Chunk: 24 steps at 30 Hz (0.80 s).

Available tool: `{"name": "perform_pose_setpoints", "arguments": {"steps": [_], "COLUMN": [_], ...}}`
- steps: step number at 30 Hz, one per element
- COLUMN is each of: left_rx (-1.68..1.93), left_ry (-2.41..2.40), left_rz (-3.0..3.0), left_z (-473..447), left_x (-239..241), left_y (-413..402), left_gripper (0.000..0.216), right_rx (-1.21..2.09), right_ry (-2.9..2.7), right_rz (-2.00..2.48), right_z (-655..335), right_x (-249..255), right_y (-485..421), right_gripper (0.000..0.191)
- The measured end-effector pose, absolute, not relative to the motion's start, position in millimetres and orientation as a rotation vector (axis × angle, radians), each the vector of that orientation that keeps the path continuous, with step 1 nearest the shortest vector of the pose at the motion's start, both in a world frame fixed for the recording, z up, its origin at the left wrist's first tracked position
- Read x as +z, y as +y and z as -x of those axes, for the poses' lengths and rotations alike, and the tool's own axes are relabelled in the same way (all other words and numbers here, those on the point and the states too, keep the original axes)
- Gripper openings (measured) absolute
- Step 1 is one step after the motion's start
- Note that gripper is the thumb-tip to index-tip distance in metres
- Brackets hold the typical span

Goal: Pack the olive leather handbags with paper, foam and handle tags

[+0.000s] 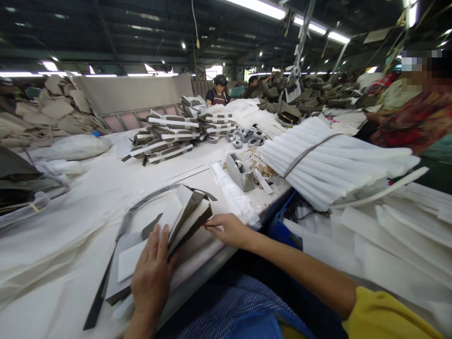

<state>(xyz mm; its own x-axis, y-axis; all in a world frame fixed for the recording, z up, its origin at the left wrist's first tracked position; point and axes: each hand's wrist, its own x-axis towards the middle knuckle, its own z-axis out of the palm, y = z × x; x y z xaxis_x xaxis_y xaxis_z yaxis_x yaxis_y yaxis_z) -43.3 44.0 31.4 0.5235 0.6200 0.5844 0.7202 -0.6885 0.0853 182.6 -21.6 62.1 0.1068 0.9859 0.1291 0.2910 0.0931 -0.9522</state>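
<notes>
A folded grey bag-like piece (192, 221) with white foam sheets (132, 261) between its layers lies at the table's near edge. Its long dark strap (122, 226) loops out on the left and behind. My left hand (153, 270) grips the piece, fingers laid over the white sheets and thumb at its near side. At the piece's right corner, the fingertips of my right hand (228, 230) are pinched together on the edge; whatever small part is between them is mostly hidden. Just beyond my right hand lie clear plastic strips (233, 195) and a grey tape dispenser (239, 172).
Several grey-and-white bundles (169, 134) are stacked farther back, beside tape rolls (245, 136). A strapped bundle of white foam tubes (328, 162) sits on the right, above loose white foam sheets (395, 235). Co-workers (219, 92) are at the back and far right.
</notes>
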Motion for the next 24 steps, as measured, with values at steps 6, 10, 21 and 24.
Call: {"name": "perform_pose_setpoints", "arguments": {"steps": [6, 10, 21, 24], "left_rx": [-0.947, -0.989, -1.023, -1.039], "left_ry": [-1.12, -1.111, -1.096, -1.111], "left_rz": [2.583, 2.581, 2.552, 2.553], "left_z": [42, 43, 43, 43], "left_x": [30, 29, 27, 28], "left_y": [44, 46, 48, 48], "left_gripper": [0.069, 0.069, 0.066, 0.066], "right_rx": [0.137, 0.106, 0.086, 0.073], "right_ry": [-1.711, -1.69, -1.644, -1.682], "right_rz": [1.887, 2.041, 2.069, 1.996], "right_z": [-292, -329, -332, -310], "right_x": [67, 59, 68, 81], "right_y": [-27, -24, -4, -4], "right_gripper": [0.04, 0.053, 0.018, 0.022]}}
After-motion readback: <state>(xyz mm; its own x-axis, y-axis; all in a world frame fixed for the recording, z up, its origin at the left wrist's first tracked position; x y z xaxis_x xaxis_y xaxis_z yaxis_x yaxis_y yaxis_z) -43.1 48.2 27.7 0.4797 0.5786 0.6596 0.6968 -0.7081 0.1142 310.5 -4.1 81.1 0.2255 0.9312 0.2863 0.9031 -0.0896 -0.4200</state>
